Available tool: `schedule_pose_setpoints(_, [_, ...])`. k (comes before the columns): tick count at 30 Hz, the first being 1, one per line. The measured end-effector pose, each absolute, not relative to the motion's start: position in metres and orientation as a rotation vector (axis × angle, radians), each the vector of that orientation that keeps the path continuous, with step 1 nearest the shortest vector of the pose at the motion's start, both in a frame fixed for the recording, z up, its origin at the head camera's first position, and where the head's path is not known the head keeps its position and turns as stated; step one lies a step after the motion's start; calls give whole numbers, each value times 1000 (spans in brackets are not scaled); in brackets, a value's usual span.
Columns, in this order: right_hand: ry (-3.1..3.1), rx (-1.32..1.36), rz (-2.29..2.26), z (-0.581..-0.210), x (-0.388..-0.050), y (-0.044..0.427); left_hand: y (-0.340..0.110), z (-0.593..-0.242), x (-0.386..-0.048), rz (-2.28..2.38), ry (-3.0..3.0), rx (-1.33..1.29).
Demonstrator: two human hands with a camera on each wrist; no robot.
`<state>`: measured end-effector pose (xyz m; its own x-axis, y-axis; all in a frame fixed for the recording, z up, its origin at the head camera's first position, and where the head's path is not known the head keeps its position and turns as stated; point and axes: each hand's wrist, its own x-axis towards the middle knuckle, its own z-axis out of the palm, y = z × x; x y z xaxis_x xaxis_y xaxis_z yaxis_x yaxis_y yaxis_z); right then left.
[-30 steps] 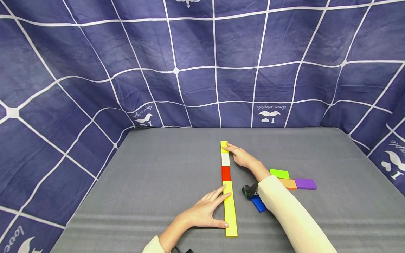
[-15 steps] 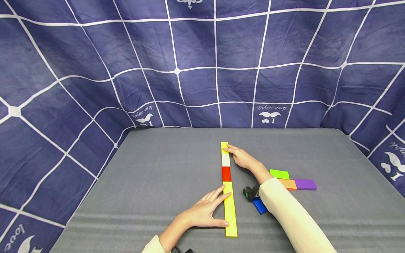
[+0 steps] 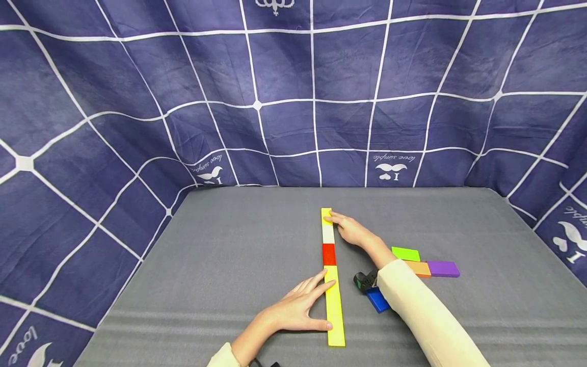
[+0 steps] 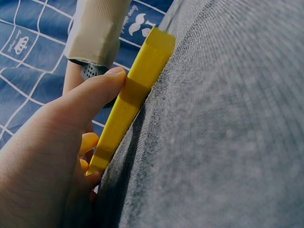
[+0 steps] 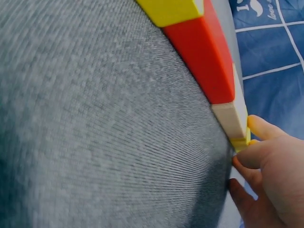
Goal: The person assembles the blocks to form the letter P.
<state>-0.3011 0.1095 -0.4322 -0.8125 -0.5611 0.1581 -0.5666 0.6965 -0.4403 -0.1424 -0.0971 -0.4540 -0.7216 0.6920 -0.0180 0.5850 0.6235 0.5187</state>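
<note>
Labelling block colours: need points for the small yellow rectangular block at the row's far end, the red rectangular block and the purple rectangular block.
Small yellow rectangular block (image 3: 325, 212): head view, uncovered top face.
Red rectangular block (image 3: 328, 254): head view, middle of top face.
Purple rectangular block (image 3: 443, 268): head view, middle of top face.

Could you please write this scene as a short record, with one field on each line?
Row, near to far: long yellow section, red block, white block, small yellow block
Left hand: thumb and fingertips touch the long yellow section
Right hand: touches the small yellow block; grip unclear
Right of row: blue block, orange block, green block, purple block
Surface: grey cloth
Backdrop: blue curtain, white lines
</note>
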Motion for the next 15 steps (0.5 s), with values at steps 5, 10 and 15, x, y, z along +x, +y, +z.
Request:
schedule_pose_setpoints(5, [-2912, 996, 728, -427, -291, 113, -96, -454, -142, 739, 2624, 1037])
schedule_pose_setpoints(10, [-2942, 1048, 716, -421, -280, 115, -96, -453, -142, 737, 2642, 1054])
schedule_pose_setpoints(15, [-2956, 1092, 704, -418, -269, 116, -96, -453, -141, 736, 2641, 1039])
